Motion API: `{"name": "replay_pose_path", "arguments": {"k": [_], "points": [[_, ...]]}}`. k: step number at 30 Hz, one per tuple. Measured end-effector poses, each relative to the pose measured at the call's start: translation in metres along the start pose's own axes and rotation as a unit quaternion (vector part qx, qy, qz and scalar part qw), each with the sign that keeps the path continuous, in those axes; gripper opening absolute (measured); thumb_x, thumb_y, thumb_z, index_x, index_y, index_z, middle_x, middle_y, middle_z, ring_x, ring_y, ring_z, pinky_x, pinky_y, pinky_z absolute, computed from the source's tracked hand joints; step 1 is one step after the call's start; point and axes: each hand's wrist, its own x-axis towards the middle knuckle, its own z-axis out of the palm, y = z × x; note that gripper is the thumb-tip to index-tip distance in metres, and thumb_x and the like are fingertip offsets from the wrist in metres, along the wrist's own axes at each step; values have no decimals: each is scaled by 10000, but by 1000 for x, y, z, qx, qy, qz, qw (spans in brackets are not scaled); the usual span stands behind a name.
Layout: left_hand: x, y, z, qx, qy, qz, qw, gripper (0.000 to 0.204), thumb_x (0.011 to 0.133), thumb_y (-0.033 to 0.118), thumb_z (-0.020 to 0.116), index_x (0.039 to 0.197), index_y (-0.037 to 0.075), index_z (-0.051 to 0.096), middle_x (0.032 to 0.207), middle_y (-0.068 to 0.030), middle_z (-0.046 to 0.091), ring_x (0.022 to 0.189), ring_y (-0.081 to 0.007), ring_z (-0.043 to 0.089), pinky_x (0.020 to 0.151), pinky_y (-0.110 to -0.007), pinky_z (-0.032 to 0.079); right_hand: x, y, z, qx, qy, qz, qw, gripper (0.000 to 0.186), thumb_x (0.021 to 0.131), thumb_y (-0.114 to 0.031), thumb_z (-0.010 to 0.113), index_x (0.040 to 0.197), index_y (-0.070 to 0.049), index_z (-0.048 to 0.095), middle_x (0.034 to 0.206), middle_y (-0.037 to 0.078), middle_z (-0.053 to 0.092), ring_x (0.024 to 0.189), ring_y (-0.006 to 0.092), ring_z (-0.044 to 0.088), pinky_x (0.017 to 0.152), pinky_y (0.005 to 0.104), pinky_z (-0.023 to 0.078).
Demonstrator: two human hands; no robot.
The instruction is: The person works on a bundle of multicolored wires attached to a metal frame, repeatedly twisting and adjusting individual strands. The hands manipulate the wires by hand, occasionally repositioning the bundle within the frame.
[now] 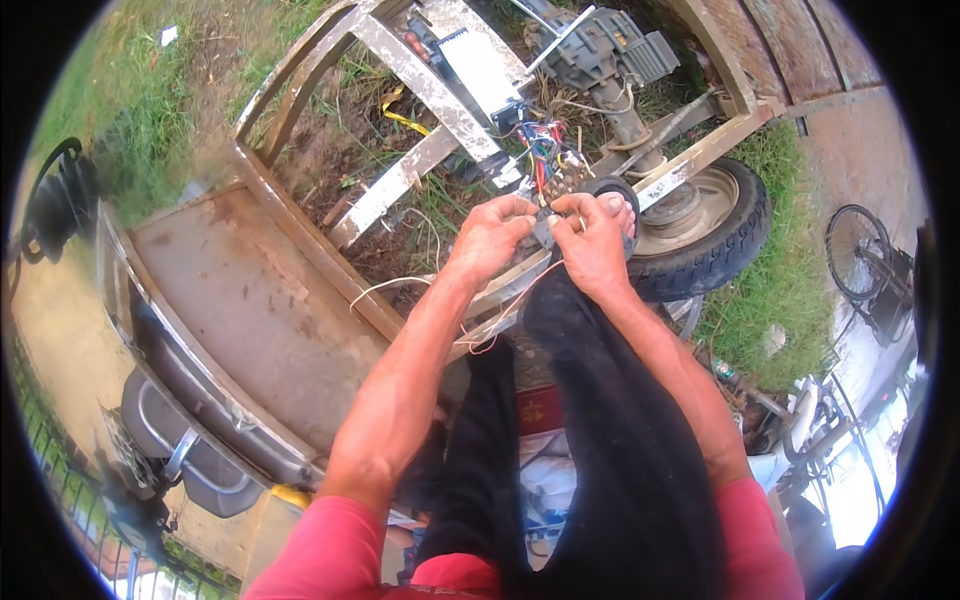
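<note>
My left hand and my right hand meet above my raised leg, fingers pinched close together. Between the fingertips is something small and dark, too small to name. Just beyond them spreads a bundle of coloured wires, red, blue, yellow and white, with several ends reaching toward my fingers. My sandalled foot rests beside my right hand. A thin pale wire loops out near my left forearm.
A rusty, white-flecked metal frame surrounds the work. Inside it are a white box-like unit and a grey motor housing. A black tyre stands at the right on grass. Farther right is a bicycle wheel.
</note>
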Motion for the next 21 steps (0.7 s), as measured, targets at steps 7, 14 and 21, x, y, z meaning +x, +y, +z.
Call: {"name": "replay_pose_path", "arguments": {"k": [7, 14, 21], "points": [[0, -4, 0, 6, 16, 14, 1000, 227, 1006, 100, 689, 1207, 5, 736, 888, 2, 711, 677, -52, 568, 604, -248, 463, -6, -9, 6, -82, 31, -64, 994, 300, 951, -222, 762, 1181, -35, 717, 976, 130, 770, 880, 223, 746, 829, 376, 573], [-8, 10, -1, -51, -5, -23, 998, 214, 1005, 104, 696, 1187, 0, 740, 884, -10, 714, 656, -68, 574, 592, -257, 472, -4, -7, 5, -115, 38, -75, 990, 261, 984, -245, 741, 1138, -36, 725, 958, 156, 785, 892, 288, 768, 831, 407, 578], [-9, 7, -2, -144, -21, -45, 988, 202, 1000, 52, 688, 1187, -21, 711, 892, -18, 706, 621, -77, 571, 553, -247, 479, -3, -2, 9, -123, 38, -81, 988, 267, 1018, -260, 677, 1124, -22, 731, 988, 221, 774, 958, 392, 755, 859, 457, 573]]}}
